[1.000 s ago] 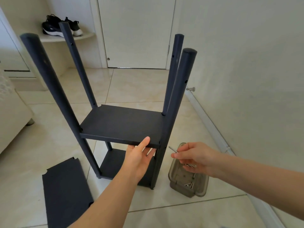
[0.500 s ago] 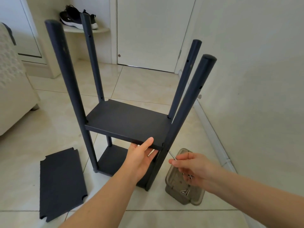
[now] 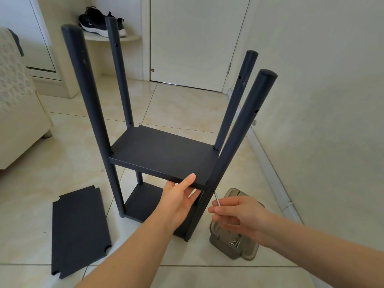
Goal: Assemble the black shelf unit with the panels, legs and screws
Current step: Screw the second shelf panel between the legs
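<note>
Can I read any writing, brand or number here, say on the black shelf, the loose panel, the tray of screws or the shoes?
No readable text anywhere.
Black shelf unit: plain, no label.
Loose panel: plain.
Tray of screws: no marking visible.
Shoes: a white mark on the side, too small to read.
</note>
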